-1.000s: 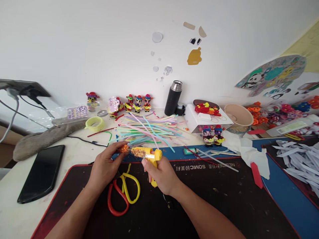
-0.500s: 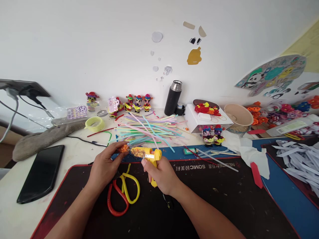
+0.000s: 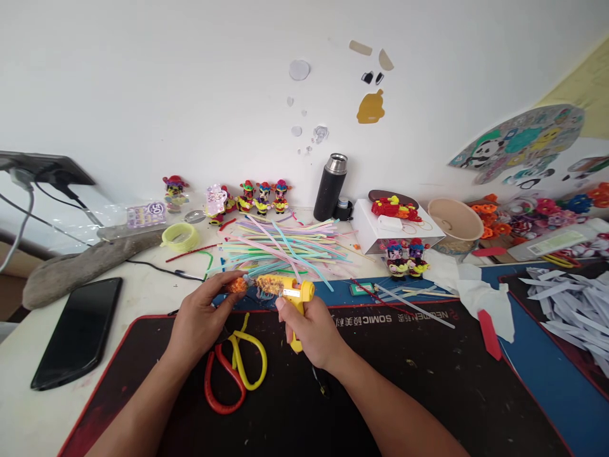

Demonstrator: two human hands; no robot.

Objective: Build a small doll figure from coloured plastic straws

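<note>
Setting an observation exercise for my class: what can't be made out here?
All in the head view:
- Orange piece: partly hidden by the left hand.
- Yellow glue gun: handle partly behind the right hand.
- Its label: print too small.
- White strips: cut off by the right edge.

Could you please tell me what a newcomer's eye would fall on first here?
Probably the yellow glue gun in the right hand, aimed toward the orange piece in the left hand. Just beyond them lies a heap of pastel strips, and red-and-yellow scissors rest on the dark mat.
</note>
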